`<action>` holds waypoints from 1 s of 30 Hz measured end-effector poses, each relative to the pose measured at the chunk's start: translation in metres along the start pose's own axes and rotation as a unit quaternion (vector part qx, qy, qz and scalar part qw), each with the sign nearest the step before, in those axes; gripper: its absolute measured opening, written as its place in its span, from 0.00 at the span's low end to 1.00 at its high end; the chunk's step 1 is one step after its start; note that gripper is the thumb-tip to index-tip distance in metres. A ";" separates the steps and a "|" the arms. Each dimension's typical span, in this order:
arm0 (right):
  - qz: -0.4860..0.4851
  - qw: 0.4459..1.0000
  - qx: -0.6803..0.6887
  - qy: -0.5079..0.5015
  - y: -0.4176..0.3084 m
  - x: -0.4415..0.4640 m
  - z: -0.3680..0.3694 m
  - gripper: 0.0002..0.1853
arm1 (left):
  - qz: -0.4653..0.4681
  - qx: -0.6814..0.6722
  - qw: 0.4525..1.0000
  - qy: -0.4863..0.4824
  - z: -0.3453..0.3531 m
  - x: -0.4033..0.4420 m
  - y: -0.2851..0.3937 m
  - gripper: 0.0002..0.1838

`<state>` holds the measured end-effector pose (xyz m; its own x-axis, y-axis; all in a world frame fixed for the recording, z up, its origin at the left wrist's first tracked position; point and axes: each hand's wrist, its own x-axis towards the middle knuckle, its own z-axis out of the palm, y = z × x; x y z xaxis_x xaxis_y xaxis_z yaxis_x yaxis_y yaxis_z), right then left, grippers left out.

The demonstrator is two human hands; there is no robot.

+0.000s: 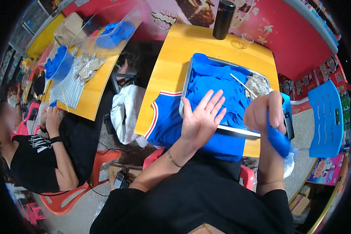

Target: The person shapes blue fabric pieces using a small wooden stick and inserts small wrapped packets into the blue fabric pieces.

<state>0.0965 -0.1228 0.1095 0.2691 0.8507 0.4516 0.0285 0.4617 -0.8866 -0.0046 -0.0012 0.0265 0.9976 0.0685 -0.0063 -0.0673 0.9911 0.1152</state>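
Observation:
My left hand [202, 121] is raised with its palm showing and its fingers spread, holding nothing. It hovers above the near left part of a metal tray [186, 84]. Blue fabric pieces [214, 87] lie heaped in this tray. Over the tray's near right corner, the fingers of my right hand [263, 113] are closed on a small blue fabric piece [279, 142], smeared by motion. A pale thin stick [243, 85] rests on the heap, beside a clear plastic bag of brownish filling [257, 84].
A blue garment [165, 117] with striped trim lies under the tray on the yellow table [169, 50]. A black flask [224, 19] and a clear cup [245, 40] stand at the back. At left, a person [39, 156] works at another table. A blue chair [325, 121] stands right.

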 end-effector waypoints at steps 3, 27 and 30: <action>0.130 0.921 -0.362 0.062 0.019 0.006 0.001 0.08 | -0.036 0.029 0.999 -0.005 0.005 -0.008 0.006 0.43; 0.078 0.908 -0.396 0.113 0.018 -0.009 0.001 0.09 | 0.114 0.414 0.902 0.047 0.005 -0.020 0.016 0.17; 0.120 0.891 -0.437 0.031 0.003 -0.009 -0.003 0.11 | 0.114 0.458 0.881 0.038 0.007 -0.020 0.017 0.17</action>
<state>0.0970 -0.1295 0.1025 0.4209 0.8699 0.2573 0.6948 -0.1268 -0.7079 -0.0259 0.0137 0.0353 0.9534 0.2962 0.0583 -0.1914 0.4438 0.8755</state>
